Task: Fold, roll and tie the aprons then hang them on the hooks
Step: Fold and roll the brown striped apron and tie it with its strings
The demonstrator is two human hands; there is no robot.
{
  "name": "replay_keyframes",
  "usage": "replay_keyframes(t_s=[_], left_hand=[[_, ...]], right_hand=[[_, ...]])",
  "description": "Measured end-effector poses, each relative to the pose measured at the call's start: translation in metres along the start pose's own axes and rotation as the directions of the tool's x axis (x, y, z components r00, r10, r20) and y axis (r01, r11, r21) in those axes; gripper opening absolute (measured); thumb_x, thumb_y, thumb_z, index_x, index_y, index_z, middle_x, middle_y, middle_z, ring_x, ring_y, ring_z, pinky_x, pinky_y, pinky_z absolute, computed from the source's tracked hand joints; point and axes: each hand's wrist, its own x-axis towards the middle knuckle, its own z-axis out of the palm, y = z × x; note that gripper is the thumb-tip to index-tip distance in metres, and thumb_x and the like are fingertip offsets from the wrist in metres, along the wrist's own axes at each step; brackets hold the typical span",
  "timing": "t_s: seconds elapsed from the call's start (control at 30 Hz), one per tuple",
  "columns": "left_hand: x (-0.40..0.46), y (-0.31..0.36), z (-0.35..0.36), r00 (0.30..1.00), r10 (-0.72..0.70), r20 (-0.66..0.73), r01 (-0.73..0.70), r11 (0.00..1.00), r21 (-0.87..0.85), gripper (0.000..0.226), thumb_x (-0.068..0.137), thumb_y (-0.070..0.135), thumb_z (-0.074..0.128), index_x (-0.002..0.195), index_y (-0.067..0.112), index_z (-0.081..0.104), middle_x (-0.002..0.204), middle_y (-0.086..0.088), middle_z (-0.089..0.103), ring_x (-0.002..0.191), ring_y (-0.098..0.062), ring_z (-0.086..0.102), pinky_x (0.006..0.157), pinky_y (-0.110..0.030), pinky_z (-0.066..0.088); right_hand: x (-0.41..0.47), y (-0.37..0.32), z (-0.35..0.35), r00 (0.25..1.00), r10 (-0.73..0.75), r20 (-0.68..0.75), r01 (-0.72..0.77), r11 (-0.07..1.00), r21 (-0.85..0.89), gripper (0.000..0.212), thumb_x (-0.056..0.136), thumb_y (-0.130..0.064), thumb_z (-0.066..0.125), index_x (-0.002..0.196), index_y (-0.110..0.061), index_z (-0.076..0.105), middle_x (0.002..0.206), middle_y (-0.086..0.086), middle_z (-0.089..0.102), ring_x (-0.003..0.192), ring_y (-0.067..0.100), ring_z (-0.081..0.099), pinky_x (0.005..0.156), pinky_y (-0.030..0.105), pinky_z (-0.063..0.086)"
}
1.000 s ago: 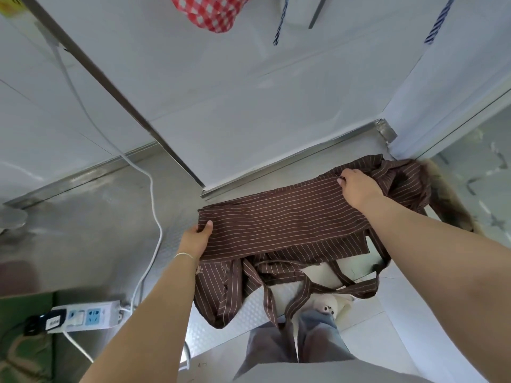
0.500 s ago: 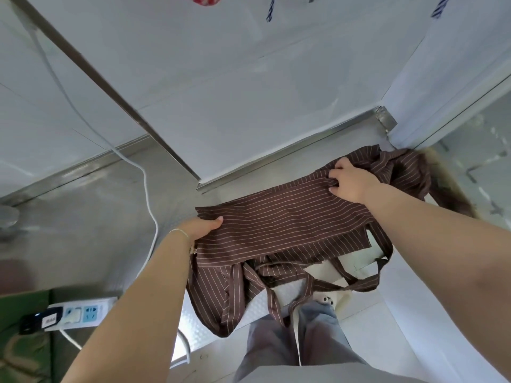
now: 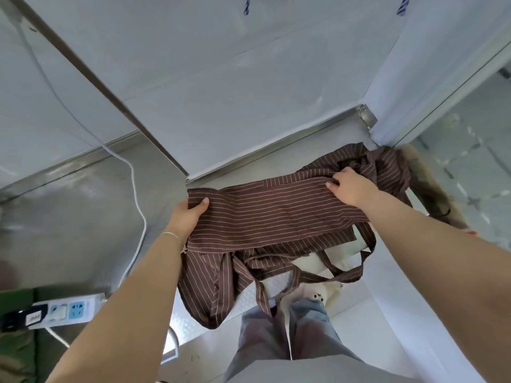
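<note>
A brown apron with thin white stripes (image 3: 276, 214) lies folded lengthwise on the steel counter (image 3: 83, 217), its lower part and straps (image 3: 331, 275) hanging over the front edge. My left hand (image 3: 188, 214) grips the left end of the fold, thumb on top. My right hand (image 3: 349, 186) pinches the cloth near the bunched right end by the wall corner.
A white wall panel (image 3: 235, 87) rises just behind the counter. A white cable (image 3: 138, 194) runs down to a power strip (image 3: 63, 310) at the left. Ends of other hanging aprons (image 3: 247, 6) show at the top edge. My legs stand below the counter edge.
Both hands have shifted along the apron's far edge and taken a new hold. The left thumb now lies on top of the fold's left end, and the right hand has curled into the cloth.
</note>
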Motion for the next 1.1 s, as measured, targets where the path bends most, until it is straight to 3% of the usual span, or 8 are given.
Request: replay_keyframes(t_s=[0.3,0.43,0.53,0.6,0.67,0.8,0.93,1.1], left_hand=[[-0.041,-0.028,-0.055,0.998,0.024,-0.064,-0.016,0.993,0.114,0.023,0.091,0.031,0.064,0.106,0.013,0.065,0.099,-0.005,0.070,0.092,-0.026,0.067,0.084,-0.037,0.052],[-0.050,-0.087,-0.055,0.920,0.101,-0.379,0.005,0.963,0.269,0.028,0.093,0.020,0.062,0.116,0.003,0.061,0.105,-0.011,0.064,0.098,-0.028,0.059,0.087,-0.037,0.045],[-0.051,-0.112,-0.038,0.730,0.262,-0.631,0.057,0.897,0.438,0.036,0.089,0.012,0.061,0.121,-0.002,0.053,0.124,-0.028,0.050,0.112,-0.048,0.048,0.093,-0.053,0.039],[-0.053,-0.111,-0.017,0.669,0.553,-0.497,-0.121,0.741,0.661,0.038,0.089,0.013,0.056,0.123,-0.002,0.051,0.129,-0.028,0.047,0.112,-0.048,0.047,0.091,-0.057,0.040],[-0.059,-0.103,0.013,0.690,0.720,-0.076,-0.359,0.431,0.828,0.041,0.095,0.027,0.045,0.132,0.009,0.047,0.139,-0.019,0.044,0.124,-0.040,0.044,0.104,-0.055,0.035],[-0.054,-0.085,0.061,0.736,0.484,0.473,-0.551,0.023,0.834,0.055,0.100,0.051,0.012,0.152,0.034,0.004,0.162,0.002,0.000,0.149,-0.026,0.001,0.118,-0.056,0.008],[-0.037,-0.093,0.081,0.866,0.182,0.466,-0.483,0.057,0.874,0.058,0.097,0.057,0.002,0.147,0.039,-0.021,0.156,0.009,-0.028,0.143,-0.024,-0.026,0.115,-0.061,-0.005],[-0.037,-0.097,0.083,0.873,0.180,0.453,-0.465,0.031,0.885,0.066,0.093,0.064,0.004,0.147,0.036,-0.023,0.155,0.007,-0.029,0.142,-0.027,-0.028,0.114,-0.063,-0.004]], right_hand=[[-0.025,-0.016,-0.016,0.996,-0.086,0.020,0.083,0.988,0.133,0.042,0.097,-0.047,0.046,0.088,-0.010,0.064,0.084,-0.001,0.062,0.085,0.022,0.060,0.072,0.033,0.044],[-0.033,-0.036,0.020,0.987,-0.148,-0.057,0.147,0.989,-0.010,0.029,0.097,-0.041,0.049,0.107,-0.016,0.060,0.127,0.003,0.044,0.084,0.020,0.058,0.078,0.033,0.050],[-0.041,-0.039,0.043,0.970,-0.043,-0.240,0.070,0.992,0.106,0.030,0.097,-0.033,0.052,0.116,-0.011,0.058,0.134,0.007,0.034,0.080,0.027,0.058,0.084,0.038,0.052],[-0.045,-0.043,0.047,0.975,0.002,-0.221,0.035,0.986,0.165,0.032,0.099,-0.034,0.048,0.120,-0.011,0.056,0.128,0.010,0.045,0.090,0.031,0.061,0.084,0.039,0.051],[-0.046,-0.048,0.046,0.987,0.037,-0.157,-0.002,0.976,0.216,0.035,0.101,-0.035,0.042,0.123,-0.012,0.054,0.118,0.011,0.059,0.100,0.032,0.060,0.082,0.037,0.048],[-0.044,-0.054,0.041,0.985,0.117,-0.128,-0.077,0.957,0.281,0.034,0.101,-0.037,0.042,0.120,-0.013,0.055,0.114,0.009,0.064,0.105,0.032,0.059,0.086,0.039,0.047],[-0.040,-0.041,0.033,0.993,0.108,-0.038,-0.097,0.970,0.223,0.023,0.096,-0.038,0.052,0.098,-0.016,0.059,0.092,0.003,0.061,0.096,0.029,0.060,0.076,0.034,0.045],[-0.065,-0.002,0.001,0.939,0.074,0.334,-0.155,0.962,0.223,0.031,0.091,-0.030,0.059,0.070,-0.007,0.060,0.061,0.002,0.054,0.056,0.017,0.047,0.054,0.024,0.038]])
